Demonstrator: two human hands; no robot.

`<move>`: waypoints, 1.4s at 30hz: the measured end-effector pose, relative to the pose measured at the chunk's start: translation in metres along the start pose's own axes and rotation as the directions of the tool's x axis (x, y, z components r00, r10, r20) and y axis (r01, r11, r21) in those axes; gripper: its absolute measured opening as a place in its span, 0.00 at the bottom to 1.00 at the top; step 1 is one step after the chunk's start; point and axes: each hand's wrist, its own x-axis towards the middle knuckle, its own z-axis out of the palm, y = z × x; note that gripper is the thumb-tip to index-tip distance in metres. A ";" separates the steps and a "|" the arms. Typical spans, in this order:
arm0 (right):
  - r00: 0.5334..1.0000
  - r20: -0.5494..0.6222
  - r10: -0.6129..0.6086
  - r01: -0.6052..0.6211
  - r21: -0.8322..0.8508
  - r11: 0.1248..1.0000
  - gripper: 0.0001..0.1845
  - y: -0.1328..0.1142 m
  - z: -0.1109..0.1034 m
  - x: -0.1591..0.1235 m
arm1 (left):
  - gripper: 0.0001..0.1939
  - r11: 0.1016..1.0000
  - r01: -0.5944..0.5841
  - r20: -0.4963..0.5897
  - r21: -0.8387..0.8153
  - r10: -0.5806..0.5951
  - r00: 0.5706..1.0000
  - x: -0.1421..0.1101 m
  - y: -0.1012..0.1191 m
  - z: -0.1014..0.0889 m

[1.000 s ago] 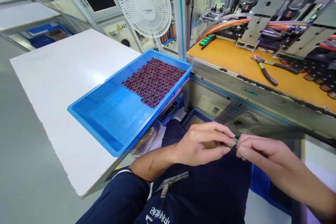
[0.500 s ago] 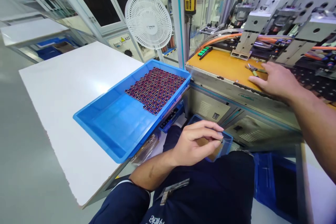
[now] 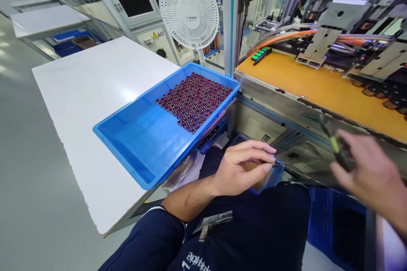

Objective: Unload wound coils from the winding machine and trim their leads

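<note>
Pinching a small part (image 3: 275,163) in the fingertips of the left hand (image 3: 243,169); grasping blurred pliers (image 3: 335,144) in the right hand (image 3: 365,171), well apart rightward from that part, slanting their long axis away and leftward, nose foremost; holding both right of the blue tray (image 3: 140,148).

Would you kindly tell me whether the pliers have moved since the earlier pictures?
Yes. The pliers lay on the orange worktop; now the right hand holds them off it, past its front edge, toward the camera.
</note>
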 end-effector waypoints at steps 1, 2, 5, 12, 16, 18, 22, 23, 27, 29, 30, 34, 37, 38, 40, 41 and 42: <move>0.998 0.036 0.051 -0.056 0.175 0.983 0.28 -0.017 0.002 -0.021 | 0.04 1.000 -0.013 -0.001 0.011 0.013 1.000 0.001 0.000 0.001; 0.988 0.120 0.097 -0.137 0.384 0.913 0.27 -0.034 0.003 -0.041 | 0.04 0.999 -0.024 0.001 0.024 0.024 1.000 0.002 -0.001 0.002; 0.894 0.420 0.156 -0.438 0.748 0.499 0.28 -0.080 0.007 -0.088 | 0.03 0.997 -0.059 0.016 0.059 0.058 0.998 0.003 -0.001 0.005; 0.862 0.506 0.040 -0.506 0.853 0.129 0.38 -0.115 0.007 -0.114 | 0.05 0.993 -0.091 0.053 0.081 0.086 0.995 0.003 0.000 0.011; 0.883 0.470 0.017 -0.466 0.871 0.155 0.40 -0.116 0.005 -0.103 | 0.06 0.992 -0.093 0.061 0.088 0.088 0.994 0.002 0.002 0.011; 0.902 0.429 0.035 -0.429 0.889 0.160 0.40 -0.119 0.002 -0.095 | 0.05 0.991 -0.091 0.067 0.093 0.085 0.994 0.002 0.003 0.011; 0.927 0.356 0.114 -0.370 0.919 0.138 0.40 -0.126 -0.003 -0.081 | 0.05 0.992 -0.083 0.071 0.093 0.077 0.994 0.001 0.005 0.010; 0.928 0.351 0.128 -0.367 0.920 0.137 0.39 -0.127 -0.004 -0.079 | 0.05 0.992 -0.084 0.071 0.091 0.077 0.994 0.001 0.005 0.010; 0.927 0.350 0.137 -0.369 0.916 0.154 0.35 -0.128 -0.007 -0.076 | 0.05 0.993 -0.079 0.073 0.089 0.072 0.995 0.001 0.005 0.010; 0.928 0.350 0.131 -0.368 0.915 0.163 0.35 -0.128 -0.008 -0.076 | 0.05 0.992 -0.082 0.075 0.094 0.075 0.994 0.002 0.004 0.011; 0.929 0.346 0.131 -0.365 0.916 0.167 0.35 -0.129 -0.008 -0.075 | 0.05 0.992 -0.087 0.074 0.096 0.080 0.994 0.002 0.004 0.011; 0.934 0.325 0.148 -0.349 0.920 0.178 0.38 -0.130 -0.008 -0.072 | 0.05 0.993 -0.085 0.072 0.084 0.079 0.994 0.001 0.004 0.010; 0.933 0.334 0.136 -0.355 0.915 0.190 0.39 -0.130 -0.007 -0.072 | 0.05 0.993 -0.089 0.074 0.077 0.083 0.994 0.001 0.004 0.009; 0.931 0.342 0.128 -0.362 0.912 0.193 0.39 -0.130 -0.007 -0.072 | 0.05 0.993 -0.089 0.074 0.076 0.084 0.994 0.001 0.004 0.009; 0.925 0.360 0.123 -0.379 0.904 0.198 0.39 -0.129 -0.008 -0.073 | 0.05 0.994 -0.085 0.073 0.074 0.080 0.994 0.001 0.003 0.008; 0.922 0.364 0.130 -0.384 0.901 0.202 0.39 -0.130 -0.009 -0.072 | 0.05 0.994 -0.081 0.074 0.073 0.076 0.994 0.001 0.003 0.008; 0.922 0.361 0.139 -0.384 0.900 0.205 0.39 -0.130 -0.010 -0.072 | 0.05 0.994 -0.079 0.074 0.071 0.074 0.995 0.001 0.003 0.008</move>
